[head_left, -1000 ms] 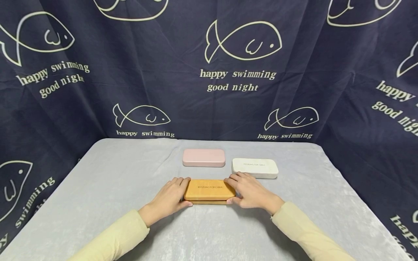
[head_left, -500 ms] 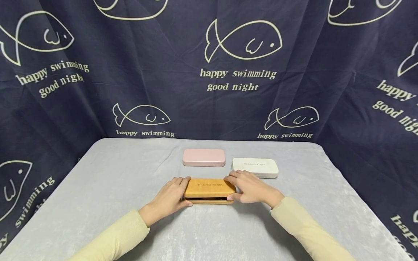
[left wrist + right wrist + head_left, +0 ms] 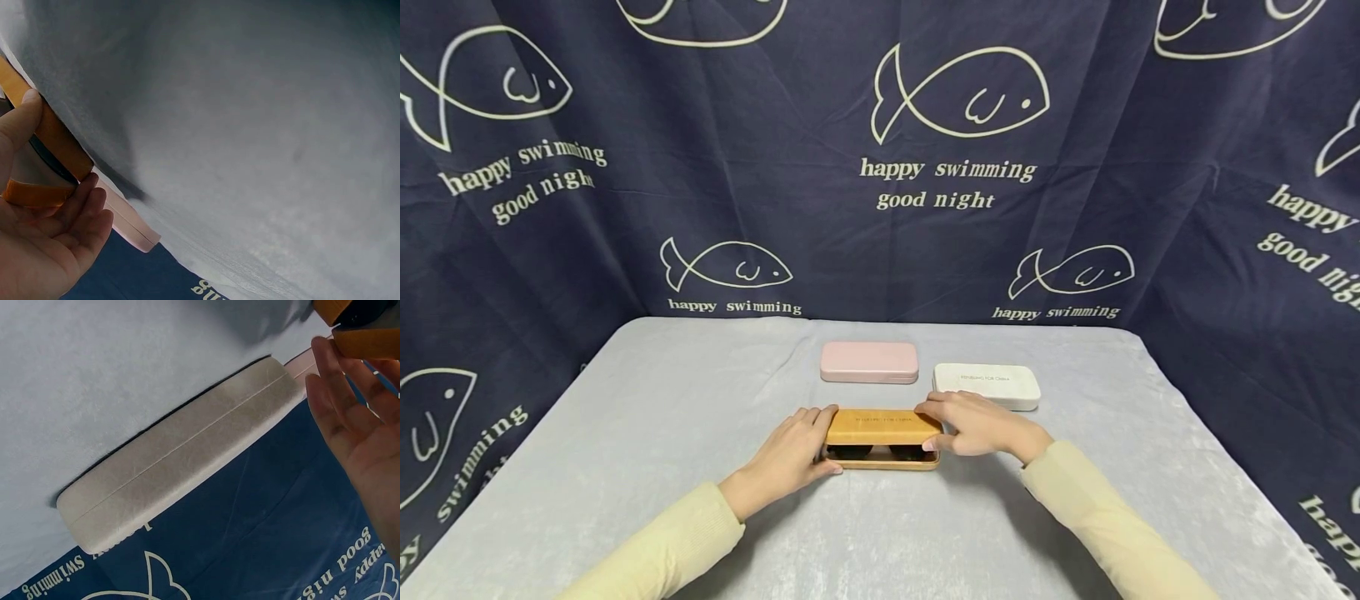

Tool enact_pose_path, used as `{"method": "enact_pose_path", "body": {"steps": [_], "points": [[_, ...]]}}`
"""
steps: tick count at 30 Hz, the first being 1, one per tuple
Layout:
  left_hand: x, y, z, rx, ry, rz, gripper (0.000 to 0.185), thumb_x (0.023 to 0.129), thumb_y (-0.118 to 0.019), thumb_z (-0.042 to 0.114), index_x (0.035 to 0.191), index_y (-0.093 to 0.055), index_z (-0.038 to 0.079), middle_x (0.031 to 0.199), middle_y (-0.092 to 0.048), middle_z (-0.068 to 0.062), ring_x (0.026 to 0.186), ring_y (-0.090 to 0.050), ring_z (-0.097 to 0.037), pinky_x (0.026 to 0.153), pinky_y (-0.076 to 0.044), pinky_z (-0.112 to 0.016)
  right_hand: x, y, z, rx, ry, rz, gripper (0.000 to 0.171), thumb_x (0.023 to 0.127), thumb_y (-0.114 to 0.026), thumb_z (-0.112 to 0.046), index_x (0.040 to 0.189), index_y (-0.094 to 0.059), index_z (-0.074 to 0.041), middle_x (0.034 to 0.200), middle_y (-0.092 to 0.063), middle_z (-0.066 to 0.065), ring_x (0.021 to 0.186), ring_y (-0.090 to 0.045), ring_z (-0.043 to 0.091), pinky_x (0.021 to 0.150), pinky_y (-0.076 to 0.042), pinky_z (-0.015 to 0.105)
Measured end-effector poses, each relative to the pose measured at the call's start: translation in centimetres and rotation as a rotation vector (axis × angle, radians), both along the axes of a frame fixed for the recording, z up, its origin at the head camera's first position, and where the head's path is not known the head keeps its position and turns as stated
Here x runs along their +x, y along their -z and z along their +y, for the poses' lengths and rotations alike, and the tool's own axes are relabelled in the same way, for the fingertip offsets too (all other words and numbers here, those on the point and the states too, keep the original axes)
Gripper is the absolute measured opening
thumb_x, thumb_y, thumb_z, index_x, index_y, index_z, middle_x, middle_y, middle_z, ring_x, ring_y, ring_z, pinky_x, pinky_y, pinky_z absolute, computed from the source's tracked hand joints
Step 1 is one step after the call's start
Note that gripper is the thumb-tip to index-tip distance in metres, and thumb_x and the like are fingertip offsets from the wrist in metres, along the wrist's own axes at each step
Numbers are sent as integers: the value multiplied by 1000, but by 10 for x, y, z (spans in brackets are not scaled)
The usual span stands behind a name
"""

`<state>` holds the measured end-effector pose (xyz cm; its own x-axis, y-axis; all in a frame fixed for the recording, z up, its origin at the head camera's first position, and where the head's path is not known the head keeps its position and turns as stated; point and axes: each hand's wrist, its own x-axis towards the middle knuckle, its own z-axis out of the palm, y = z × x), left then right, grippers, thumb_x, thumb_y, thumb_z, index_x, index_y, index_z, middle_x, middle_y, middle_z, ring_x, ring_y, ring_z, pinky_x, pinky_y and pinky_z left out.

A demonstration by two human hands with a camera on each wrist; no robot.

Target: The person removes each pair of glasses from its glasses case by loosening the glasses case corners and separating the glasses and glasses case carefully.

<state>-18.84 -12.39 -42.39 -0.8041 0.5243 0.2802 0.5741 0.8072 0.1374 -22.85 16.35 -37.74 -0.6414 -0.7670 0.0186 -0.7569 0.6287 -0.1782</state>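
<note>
Cloth (image 3: 662,417) under orange case (image 3: 880,427), navy curtain (image 3: 955,258) behind

1. Bench (image 3: 700,375): pale grey, plush-looking cloth (image 3: 1150,483); far corners rounded.
2. Navy fabric (image 3: 835,250) hangs beyond far, left and right edges; white fish outlines (image 3: 909,102), lettering (image 3: 891,169) "happy swimming good night".
3. Light: diffuse, soft shadows on cloth.

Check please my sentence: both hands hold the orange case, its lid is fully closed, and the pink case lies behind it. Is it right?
One detail is wrong: the lid of the orange case is partly raised, as the head view shows. The rest stands.
</note>
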Motion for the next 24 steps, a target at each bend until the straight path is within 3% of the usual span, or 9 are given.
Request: {"method": "enact_pose_path", "body": {"steps": [24], "points": [[0, 3, 0, 38, -15, -9, 83, 68, -77, 39, 129, -40, -3, 111, -60, -16, 96, -58, -24, 84, -48, -37, -7, -5, -1, -28, -53, -135, 35, 87, -59, -28, 114, -59, -5, 96, -57, -2, 84, -51, 7, 77, -45, 27]]}}
